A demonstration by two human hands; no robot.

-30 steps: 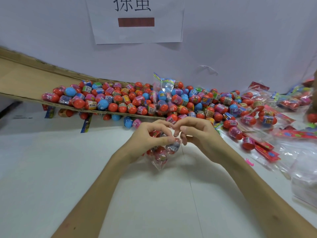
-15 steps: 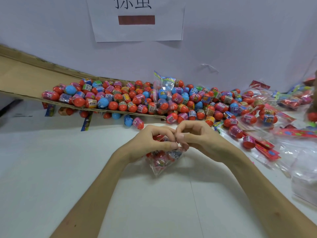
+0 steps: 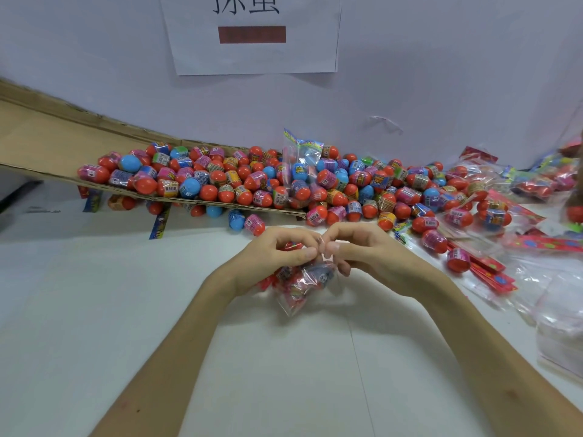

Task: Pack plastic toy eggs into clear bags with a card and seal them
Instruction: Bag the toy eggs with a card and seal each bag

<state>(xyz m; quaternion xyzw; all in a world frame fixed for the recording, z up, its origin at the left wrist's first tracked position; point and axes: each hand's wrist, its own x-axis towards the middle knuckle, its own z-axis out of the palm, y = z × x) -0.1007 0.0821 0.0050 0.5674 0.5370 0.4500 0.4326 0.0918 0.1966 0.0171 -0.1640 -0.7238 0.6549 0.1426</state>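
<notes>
My two hands meet over the middle of the white table point(image 3: 284, 373), both clamped on the mouth of one clear bag point(image 3: 299, 288). My left hand point(image 3: 271, 260) pinches the top edge between thumb and curled fingers, and my right hand point(image 3: 378, 260) pinches the same edge right beside it, thumb tips almost touching. The bag hangs below my fingers with its bottom corner pointing down toward the table; I cannot tell whether it touches the surface. Inside it I see red toy eggs with printed labels bunched together, though the plastic is too crinkled for a count or to make out a card. Beyond my hands a big heap of loose toy eggs point(image 3: 331, 184), mostly red with some blue, runs along the wall, part of it lying on a slanted cardboard sheet point(image 3: 41, 143) and part spilled onto the table. A blue egg point(image 3: 236, 219) and a pink-labelled egg point(image 3: 255, 224) lie just ahead of my left hand. One filled bag point(image 3: 301, 159) stands upright in the heap. To my right lie red cards point(image 3: 492, 274), more filled bags point(image 3: 542, 184) and a blurred stack of empty bags point(image 3: 561, 310). A paper sign point(image 3: 252, 42) hangs on the wall above.
</notes>
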